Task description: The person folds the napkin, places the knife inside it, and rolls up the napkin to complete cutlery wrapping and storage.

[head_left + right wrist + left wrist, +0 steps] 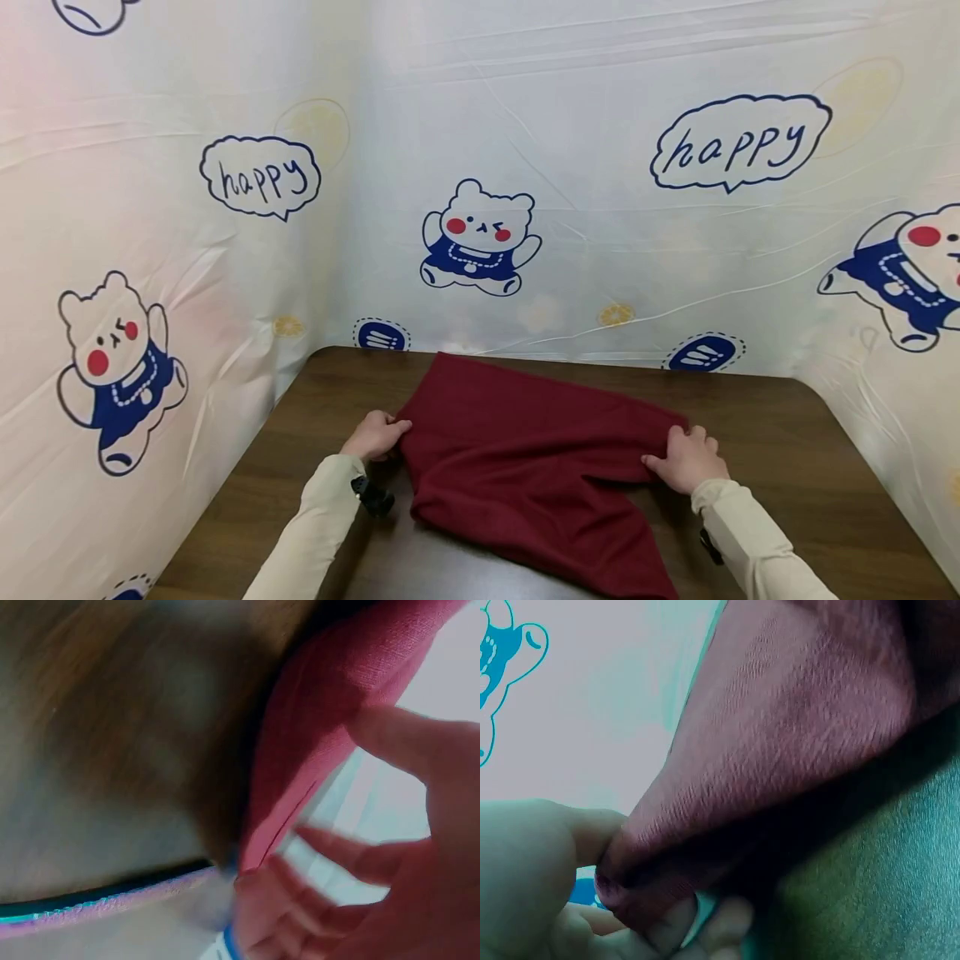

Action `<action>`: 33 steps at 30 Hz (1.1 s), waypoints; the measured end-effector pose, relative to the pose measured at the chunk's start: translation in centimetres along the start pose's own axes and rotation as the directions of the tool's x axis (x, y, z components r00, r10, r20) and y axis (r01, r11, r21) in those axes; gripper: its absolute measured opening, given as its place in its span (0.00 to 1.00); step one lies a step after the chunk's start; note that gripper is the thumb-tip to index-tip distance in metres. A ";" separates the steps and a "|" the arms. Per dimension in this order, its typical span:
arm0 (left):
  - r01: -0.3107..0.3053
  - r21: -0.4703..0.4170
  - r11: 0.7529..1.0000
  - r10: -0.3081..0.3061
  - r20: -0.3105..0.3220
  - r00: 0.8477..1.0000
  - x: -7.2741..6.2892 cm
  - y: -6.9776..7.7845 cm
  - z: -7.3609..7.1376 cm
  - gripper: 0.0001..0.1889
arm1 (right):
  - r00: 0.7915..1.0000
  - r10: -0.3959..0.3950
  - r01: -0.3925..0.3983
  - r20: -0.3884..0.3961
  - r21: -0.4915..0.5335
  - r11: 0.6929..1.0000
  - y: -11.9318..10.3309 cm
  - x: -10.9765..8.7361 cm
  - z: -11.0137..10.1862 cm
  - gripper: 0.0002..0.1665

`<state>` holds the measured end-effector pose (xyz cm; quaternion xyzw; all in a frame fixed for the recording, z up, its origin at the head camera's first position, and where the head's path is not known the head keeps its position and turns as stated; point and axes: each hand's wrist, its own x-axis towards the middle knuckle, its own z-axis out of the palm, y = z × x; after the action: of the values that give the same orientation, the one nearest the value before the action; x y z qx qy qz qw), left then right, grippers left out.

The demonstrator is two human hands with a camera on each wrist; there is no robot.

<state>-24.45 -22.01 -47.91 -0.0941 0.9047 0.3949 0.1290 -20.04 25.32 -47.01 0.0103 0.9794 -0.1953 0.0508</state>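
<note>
A dark red cloth garment [525, 425] lies spread and wrinkled on the brown wooden table; its exact kind is not plain. Its lower part folds toward the front, with a notch on the right side. At its left edge my left hand [377, 435] pinches the fabric. The left wrist view has the thumb and fingers of that left hand [547, 877] around a bunched corner of the garment [780, 727]. My right hand [690, 458] holds the right edge. In the right wrist view, the thumb and some fingertips of the right hand [405, 847] touch the garment [307, 735], other fingers spread.
The brown table [787, 467] extends beyond the garment on both sides. A pale curtain [585, 250] printed with bears and "happy" bubbles surrounds its back and sides. A dark device [371, 497] is strapped on the left wrist.
</note>
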 end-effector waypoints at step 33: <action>-0.014 -0.234 0.972 0.095 0.340 0.936 -0.6 -3.4 -2.6 0.19 | 0.997 -0.030 0.032 0.070 -0.032 0.999 -0.1 -0.7 1.4 0.28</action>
<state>-23.35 -26.12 -48.37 -0.0115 0.8184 0.5099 0.2647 -19.19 24.70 -48.18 -0.0127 0.9802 -0.1801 0.0818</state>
